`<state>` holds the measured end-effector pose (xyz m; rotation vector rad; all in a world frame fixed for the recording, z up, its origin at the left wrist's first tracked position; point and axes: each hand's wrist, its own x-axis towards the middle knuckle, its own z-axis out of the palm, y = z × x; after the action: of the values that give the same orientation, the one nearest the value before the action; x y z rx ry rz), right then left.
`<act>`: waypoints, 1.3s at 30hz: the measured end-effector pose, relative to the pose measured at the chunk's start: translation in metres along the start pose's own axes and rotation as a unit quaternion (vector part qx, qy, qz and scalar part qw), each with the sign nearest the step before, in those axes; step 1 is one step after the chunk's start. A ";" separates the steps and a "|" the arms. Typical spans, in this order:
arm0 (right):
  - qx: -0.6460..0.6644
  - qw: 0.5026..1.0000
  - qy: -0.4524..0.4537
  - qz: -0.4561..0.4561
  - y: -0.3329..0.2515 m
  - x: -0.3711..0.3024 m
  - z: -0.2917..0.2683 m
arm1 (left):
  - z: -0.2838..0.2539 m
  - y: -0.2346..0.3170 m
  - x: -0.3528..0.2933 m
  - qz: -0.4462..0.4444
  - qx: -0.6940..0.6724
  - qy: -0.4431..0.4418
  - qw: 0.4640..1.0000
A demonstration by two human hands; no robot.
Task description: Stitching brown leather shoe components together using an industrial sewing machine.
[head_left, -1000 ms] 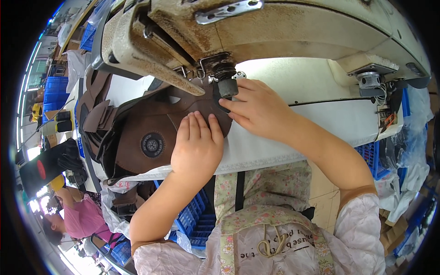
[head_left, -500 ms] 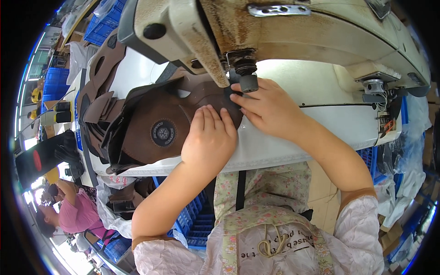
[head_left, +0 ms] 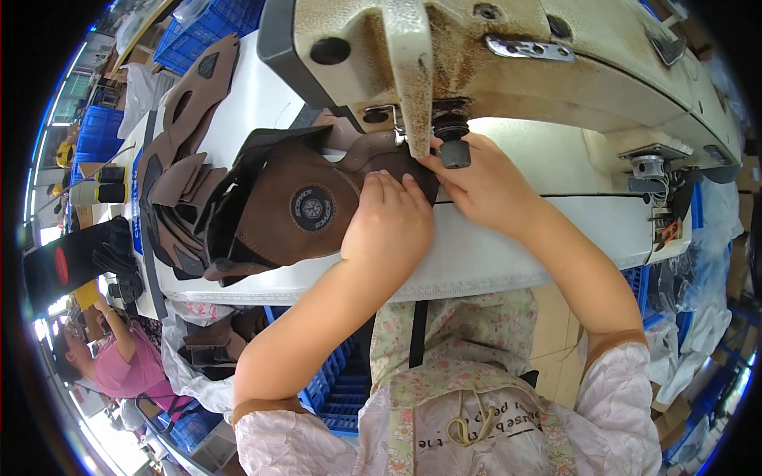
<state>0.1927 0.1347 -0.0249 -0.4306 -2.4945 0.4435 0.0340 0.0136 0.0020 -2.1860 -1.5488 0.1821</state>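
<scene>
A brown leather shoe upper (head_left: 274, 218) with a stitched-on round dark badge (head_left: 314, 209) lies at the sewing machine (head_left: 508, 71), one end under its head. My left hand (head_left: 390, 226) is closed on the near edge of the upper, fingers together on top; its thumb is hidden. On the right, my right hand (head_left: 486, 184) pinches the upper's dark end next to the needle area. The machine's black knob (head_left: 455, 152) covers part of those fingertips. Folded dark flaps (head_left: 226, 210) stand up at the upper's left end.
More brown leather pieces (head_left: 181, 170) are heaped left of the upper on the white table (head_left: 556, 238). Blue crates (head_left: 337, 389) stand below the table edge. Far left, a person in a pink top (head_left: 131, 361) sits by other equipment. Clear plastic bags (head_left: 698, 278) hang at right.
The machine, upper and heaped pieces appear shifted right in the picture. My left hand sits slightly further right, still on the upper. My right fingers have drawn closer together at the dark end.
</scene>
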 end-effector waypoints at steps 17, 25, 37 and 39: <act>0.051 0.998 0.018 0.025 0.004 0.012 -0.009 | 0.005 -0.014 0.009 0.011 0.000 0.003 1.000; 0.024 0.997 -0.073 -0.004 0.023 0.019 -0.012 | 0.008 -0.014 0.008 -0.006 -0.051 0.010 0.999; -0.044 0.995 -0.059 -0.063 0.032 0.013 -0.011 | 0.004 -0.030 0.004 0.022 -0.006 -0.011 1.000; -0.043 0.996 -0.044 -0.064 0.030 0.012 -0.010 | 0.004 -0.031 0.003 0.023 -0.016 -0.004 1.000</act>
<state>0.1952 0.1679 -0.0233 -0.2870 -2.6155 0.3111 0.0070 0.0258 0.0126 -2.2498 -1.5161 0.1831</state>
